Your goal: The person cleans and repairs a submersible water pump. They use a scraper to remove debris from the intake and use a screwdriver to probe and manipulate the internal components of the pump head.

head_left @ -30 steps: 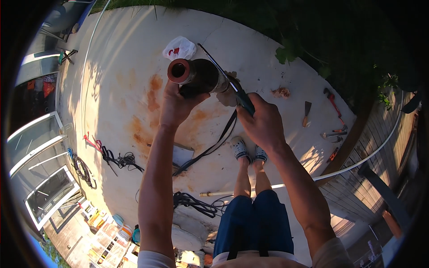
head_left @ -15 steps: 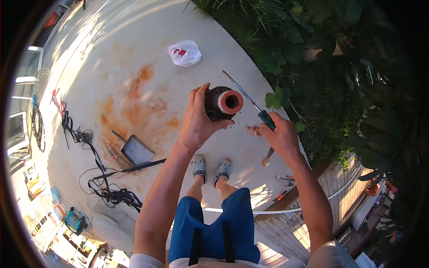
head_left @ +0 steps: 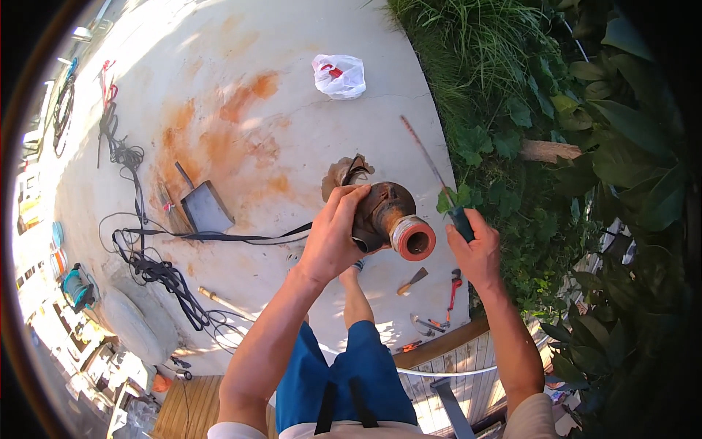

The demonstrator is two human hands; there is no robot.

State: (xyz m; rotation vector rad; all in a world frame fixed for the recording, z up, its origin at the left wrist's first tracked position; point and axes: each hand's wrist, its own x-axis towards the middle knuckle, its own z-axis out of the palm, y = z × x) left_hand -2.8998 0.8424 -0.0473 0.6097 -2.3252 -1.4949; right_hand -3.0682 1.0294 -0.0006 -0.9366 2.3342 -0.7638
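Note:
My left hand (head_left: 330,238) is wrapped round a rusty, dark metal pipe fitting (head_left: 386,203), held up over the concrete. An orange-red ring (head_left: 427,252) rims its open end, with a pale band behind it, tilted toward me and to the right. To the right of the fitting, my right hand (head_left: 479,252) grips the green handle of a screwdriver (head_left: 460,222). Its long, brown-stained shaft points up and away to the left, apart from the fitting. Just beyond my left hand, a brown patch (head_left: 335,178) shows on the ground, partly hidden by the fitting.
On the concrete (head_left: 292,139) lie a white plastic bag (head_left: 340,77), a dustpan (head_left: 207,208), tangled black cords (head_left: 157,269), a scraper (head_left: 413,281) and a red wrench (head_left: 454,290). Grass and leafy plants (head_left: 475,110) border the right side. Wooden decking (head_left: 186,410) lies near me.
The fitting has moved lower and to the right, its ringed end now turned down toward me. The screwdriver has shifted right and away from it. My view has turned and my stance has changed.

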